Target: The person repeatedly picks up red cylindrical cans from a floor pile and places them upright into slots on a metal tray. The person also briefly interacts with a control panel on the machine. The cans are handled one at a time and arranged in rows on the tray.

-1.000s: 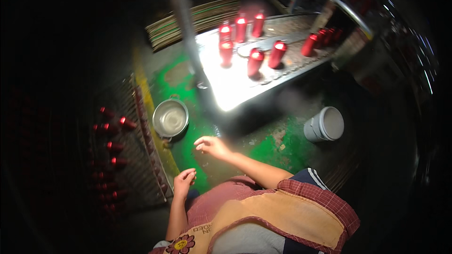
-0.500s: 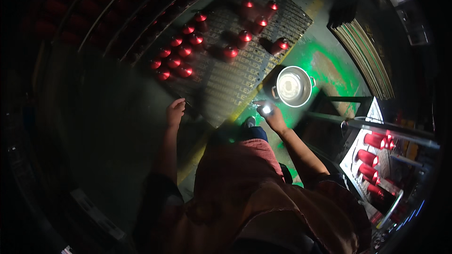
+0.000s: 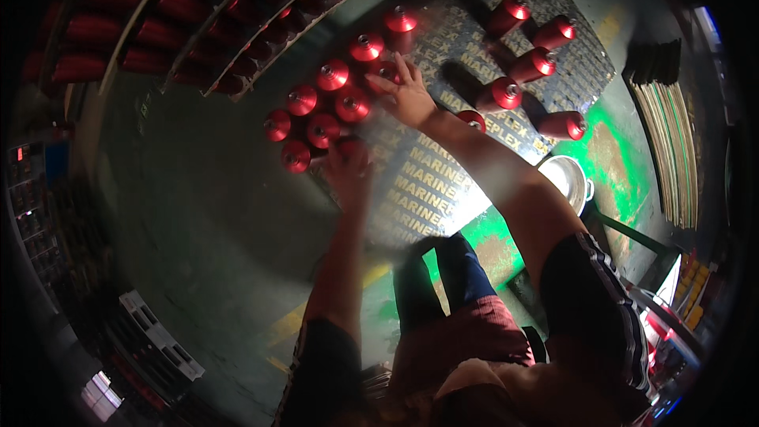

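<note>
Red metal cylinders with cone-shaped shoulders and small necks stand upright in a tight group on a printed plywood board (image 3: 423,190). My right hand (image 3: 411,101) reaches over the board, its fingers spread at the top of one red cylinder (image 3: 384,71) on the group's right side. My left hand (image 3: 348,178) is at the near edge of the group, against another red cylinder (image 3: 346,145). Motion blur and shadow obscure the left fingers, and whether they grip it does not show. Beside that hand stands a further red cylinder (image 3: 296,156).
More red cylinders (image 3: 504,93) stand spaced apart on the board's right part. A light metal pot (image 3: 563,178) sits on the green-stained floor, partly behind my right forearm. Stacked sheets (image 3: 672,146) lie far right. Racks of red cylinders (image 3: 178,4) fill the upper left.
Both hands have moved forward from near my body to the cylinder group. My view has shifted nearer to the group, and the pot now appears lower and farther right.
</note>
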### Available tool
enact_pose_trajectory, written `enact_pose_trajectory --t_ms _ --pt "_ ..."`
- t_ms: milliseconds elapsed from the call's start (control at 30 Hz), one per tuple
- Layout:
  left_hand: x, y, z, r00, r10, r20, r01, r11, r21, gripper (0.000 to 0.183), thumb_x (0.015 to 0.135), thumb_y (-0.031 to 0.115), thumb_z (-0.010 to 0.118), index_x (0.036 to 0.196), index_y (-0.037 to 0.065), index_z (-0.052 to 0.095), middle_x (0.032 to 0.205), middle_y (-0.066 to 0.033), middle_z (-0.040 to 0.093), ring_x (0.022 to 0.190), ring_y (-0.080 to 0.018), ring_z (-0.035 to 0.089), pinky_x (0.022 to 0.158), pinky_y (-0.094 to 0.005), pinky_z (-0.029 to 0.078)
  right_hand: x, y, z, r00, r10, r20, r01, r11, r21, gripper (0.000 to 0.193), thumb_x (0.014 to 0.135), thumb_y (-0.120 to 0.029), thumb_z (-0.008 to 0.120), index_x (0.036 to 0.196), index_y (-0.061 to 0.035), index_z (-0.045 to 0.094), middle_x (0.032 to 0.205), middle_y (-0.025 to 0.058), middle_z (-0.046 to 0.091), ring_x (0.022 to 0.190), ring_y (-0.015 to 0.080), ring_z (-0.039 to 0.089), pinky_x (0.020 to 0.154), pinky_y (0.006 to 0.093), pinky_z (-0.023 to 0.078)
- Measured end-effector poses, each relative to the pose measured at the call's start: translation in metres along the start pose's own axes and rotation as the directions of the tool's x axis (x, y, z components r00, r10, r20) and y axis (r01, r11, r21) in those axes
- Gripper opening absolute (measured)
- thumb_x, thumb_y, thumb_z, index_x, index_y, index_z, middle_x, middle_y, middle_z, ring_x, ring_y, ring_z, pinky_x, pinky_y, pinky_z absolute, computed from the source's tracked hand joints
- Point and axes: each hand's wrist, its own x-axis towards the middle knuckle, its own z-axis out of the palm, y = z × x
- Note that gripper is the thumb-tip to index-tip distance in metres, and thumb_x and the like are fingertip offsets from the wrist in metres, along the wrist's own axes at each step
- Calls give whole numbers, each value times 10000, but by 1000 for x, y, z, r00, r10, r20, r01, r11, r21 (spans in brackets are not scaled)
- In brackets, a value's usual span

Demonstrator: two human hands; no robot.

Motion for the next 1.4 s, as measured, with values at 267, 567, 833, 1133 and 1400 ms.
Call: enact_pose_trajectory --t_ms 267,567,833,1133,1400 --pt "13 -1 -3 1000 -13 -14 11 992 -124 398 711 165 793 1097 215 709 1443 -184 380 1222 -395 432 983 -484 413 32 21 42 984 -76 -162 75 997 -9 516 754 -153 728 1222 -344 621 1426 197 356 1293 431 369 1063 475 393" --pt "-36 -8 -52 982 -186 33 180 864 -470 286 760 163 783 1028 84 723 1346 -144 504 1197 -301 521 992 -385 456 -10 -1 -19 973 87 -214 -38 974 222 530 659 -94 761 1145 -286 672 1323 127 437 1179 367 447 996 428 447" --pt "-75 12 -218 891 -121 438 404 653 -641 380 865 110 649 1222 -12 604 1382 -154 509 1255 -276 497 1061 -401 404 -186 -33 -201 799 532 -282 -123 602 789 502 772 -52 739 1253 -91 603 1281 113 539 1260 241 465 1052 360 392" --pt "-1 234 -137 507 474 720 851 -140 -506 444 994 390 436 1258 50 544 1214 -117 601 1140 -242 569 980 -394 471 -325 -34 -331 518 837 -174 571 -186 800 515 900 -420 607 1316 -129 525 1207 76 596 1059 192 578 935 343 474" --pt "-2 440 82 -78 822 564 997 54 60 505 954 434 504 1308 75 531 1325 -133 551 1129 -340 570 962 -492 467 -310 87 -336 593 760 -265 746 -395 537 616 851 -574 587 1280 -135 536 1203 58 601 1026 204 604 881 352 509"
